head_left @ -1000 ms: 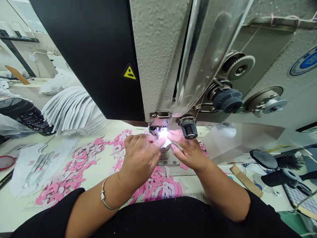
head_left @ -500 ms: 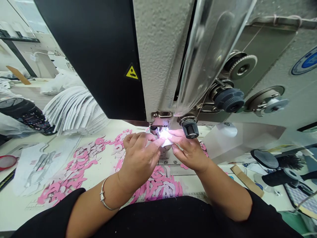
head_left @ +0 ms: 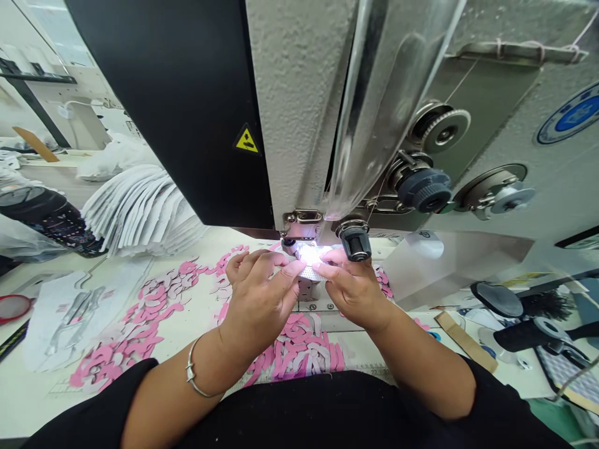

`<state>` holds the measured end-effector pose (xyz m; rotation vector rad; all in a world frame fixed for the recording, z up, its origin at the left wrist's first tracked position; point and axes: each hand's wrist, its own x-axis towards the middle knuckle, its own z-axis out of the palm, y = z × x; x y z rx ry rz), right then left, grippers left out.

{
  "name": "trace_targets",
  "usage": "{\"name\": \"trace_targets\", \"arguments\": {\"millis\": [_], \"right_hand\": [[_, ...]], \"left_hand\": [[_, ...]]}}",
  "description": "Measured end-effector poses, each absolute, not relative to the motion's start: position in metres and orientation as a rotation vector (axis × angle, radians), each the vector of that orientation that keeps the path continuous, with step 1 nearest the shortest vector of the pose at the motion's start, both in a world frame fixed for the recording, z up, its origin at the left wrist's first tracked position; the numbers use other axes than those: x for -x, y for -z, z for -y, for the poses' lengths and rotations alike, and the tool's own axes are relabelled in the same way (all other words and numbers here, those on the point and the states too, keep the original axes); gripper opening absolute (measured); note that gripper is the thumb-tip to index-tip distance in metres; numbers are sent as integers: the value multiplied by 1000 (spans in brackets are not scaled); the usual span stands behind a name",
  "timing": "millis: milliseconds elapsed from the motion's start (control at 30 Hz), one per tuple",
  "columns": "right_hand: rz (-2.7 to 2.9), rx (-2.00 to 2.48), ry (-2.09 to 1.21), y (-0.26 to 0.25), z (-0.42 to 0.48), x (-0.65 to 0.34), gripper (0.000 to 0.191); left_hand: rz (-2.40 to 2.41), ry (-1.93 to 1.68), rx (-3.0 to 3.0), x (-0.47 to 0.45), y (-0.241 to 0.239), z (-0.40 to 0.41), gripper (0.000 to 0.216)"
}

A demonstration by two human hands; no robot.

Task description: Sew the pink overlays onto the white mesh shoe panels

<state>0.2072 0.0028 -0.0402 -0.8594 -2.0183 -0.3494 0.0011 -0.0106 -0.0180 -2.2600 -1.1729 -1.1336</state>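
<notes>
An industrial sewing machine (head_left: 299, 112) is towering over the work table (head_left: 28, 405), with pink cut-outs (head_left: 299, 349) spreading across the table on both sides of the arms and a stack of white pieces (head_left: 140, 209) fanning out at far left. Both forearms are reaching forward from black sleeves, a silver bangle (head_left: 191, 374) circling the left wrist. The left hand (head_left: 259, 299) and the right hand (head_left: 355, 290) are curving inward, fingers extended rather than clenched, their tips closing toward each other. A small white perforated piece (head_left: 311, 272) is lying flat and brightly lit between the two hands, just under the presser foot (head_left: 299, 246). The fingertips are touching or nearly touching its edges, but whether they are gripping it is too hidden to tell.
</notes>
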Motion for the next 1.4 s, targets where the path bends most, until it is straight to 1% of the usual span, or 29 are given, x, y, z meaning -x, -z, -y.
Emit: {"name": "trace_targets", "arguments": {"millis": [200,300,600,800,900,1000,1133,1400], "right_hand": [[2041,883,358,37,2,-204,49],[2031,892,351,36,4,-202,51],[2050,965,454,30,13,-194,38],[2346,1023,298,8,13,-203,42],[2325,934,309,14,8,-207,43],[2219,856,363,26,5,-204,39],[2194,926,425,33,10,-196,39],[2171,986,488,29,18,-187,35]], "left_hand": [[1172,1146,2246,1,19,10,27],[1164,1149,2235,3,20,9,27],[1170,1174,2233,5,21,6,25],[1160,1199,2237,7,23,4,25],[1136,1224,2233,8,24,0,24],[1102,1261,2245,9,25,-4,21],[1102,1326,2267,10,26,-10,20],[1109,1402,2323,12,30,-13,19]]}}
